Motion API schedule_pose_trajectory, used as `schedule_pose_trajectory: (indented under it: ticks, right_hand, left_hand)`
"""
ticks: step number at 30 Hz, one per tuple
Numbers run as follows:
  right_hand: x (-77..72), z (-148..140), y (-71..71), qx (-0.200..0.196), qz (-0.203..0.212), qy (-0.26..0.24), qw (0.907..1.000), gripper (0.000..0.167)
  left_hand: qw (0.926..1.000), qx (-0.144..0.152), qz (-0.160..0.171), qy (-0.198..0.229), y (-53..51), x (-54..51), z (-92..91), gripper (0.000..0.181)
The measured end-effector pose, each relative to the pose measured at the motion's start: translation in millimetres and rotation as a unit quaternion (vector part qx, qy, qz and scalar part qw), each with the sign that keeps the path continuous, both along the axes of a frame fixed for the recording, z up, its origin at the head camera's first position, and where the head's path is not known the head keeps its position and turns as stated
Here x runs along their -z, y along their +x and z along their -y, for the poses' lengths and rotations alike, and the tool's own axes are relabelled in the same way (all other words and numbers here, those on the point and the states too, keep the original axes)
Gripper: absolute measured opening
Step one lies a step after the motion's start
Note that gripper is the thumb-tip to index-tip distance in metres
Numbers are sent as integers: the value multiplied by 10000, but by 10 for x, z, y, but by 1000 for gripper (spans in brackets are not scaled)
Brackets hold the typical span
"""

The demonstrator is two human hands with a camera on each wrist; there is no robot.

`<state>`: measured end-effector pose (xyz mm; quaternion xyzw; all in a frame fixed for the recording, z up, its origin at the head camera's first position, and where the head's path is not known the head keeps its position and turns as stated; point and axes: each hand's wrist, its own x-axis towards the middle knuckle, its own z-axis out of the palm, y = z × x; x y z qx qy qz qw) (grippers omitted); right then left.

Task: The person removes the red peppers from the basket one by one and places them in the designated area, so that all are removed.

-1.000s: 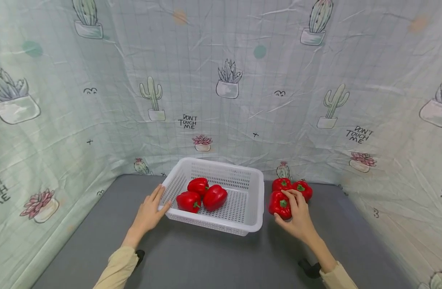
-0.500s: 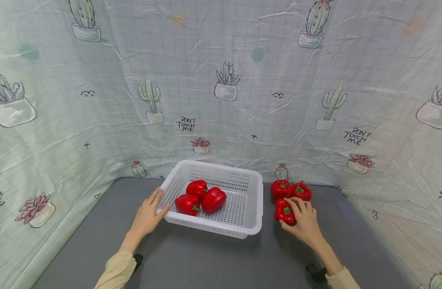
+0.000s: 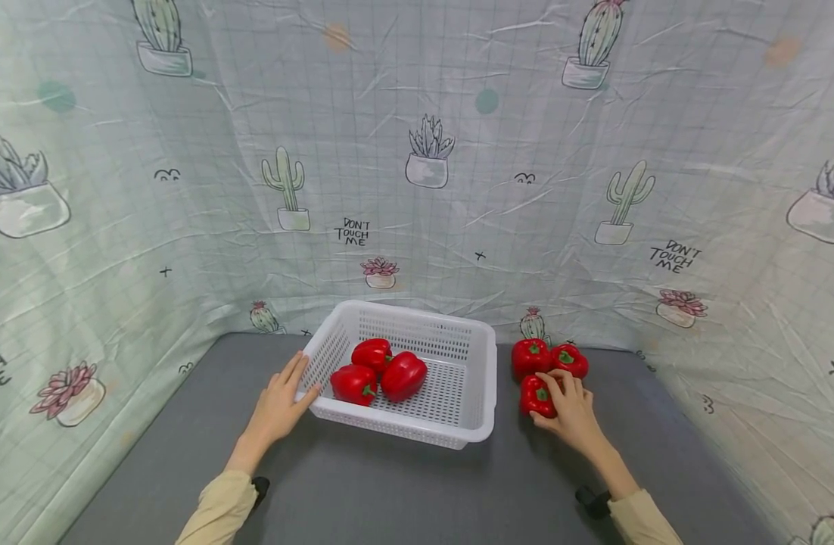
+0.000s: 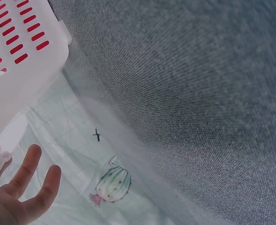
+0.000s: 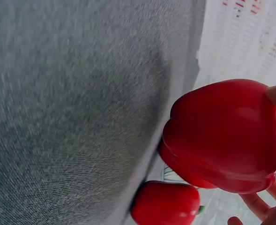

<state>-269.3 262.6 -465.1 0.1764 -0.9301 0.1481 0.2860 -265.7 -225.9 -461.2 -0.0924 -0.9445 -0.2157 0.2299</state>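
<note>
My right hand grips a red bell pepper between thumb and fingers, to the right of the basket. In the right wrist view this bell pepper fills much of the right side, and I cannot tell whether it touches the table. Just behind it stand two more red bell peppers, one at left and one at right. My left hand rests with spread, mostly straight fingers on the left rim of a white plastic basket. Three red bell peppers lie grouped in the basket's left half.
A grey table carries everything. Behind and on both sides hangs a pale cloth printed with cacti, close to the table's back edge. The basket has slotted walls and stands slightly turned.
My right hand has drawn its bell pepper toward me and slightly right, away from the two behind it, and it has hardly moved in the last half second. My left hand stays at the basket rim.
</note>
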Motion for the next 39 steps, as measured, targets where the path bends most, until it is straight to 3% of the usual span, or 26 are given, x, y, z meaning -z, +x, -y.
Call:
schedule_pose_trajectory:
  ticks: [19, 39]
  right_hand:
    - [17, -110, -176, -39, 540, 532, 9971, 64]
    - [-2, -122, -242, 52, 1039, 267, 9942, 77]
  left_hand:
    - [9995, -41, 299, -96, -21, 10, 19, 63]
    - [9989, -46, 473, 41, -6, -16, 10, 64]
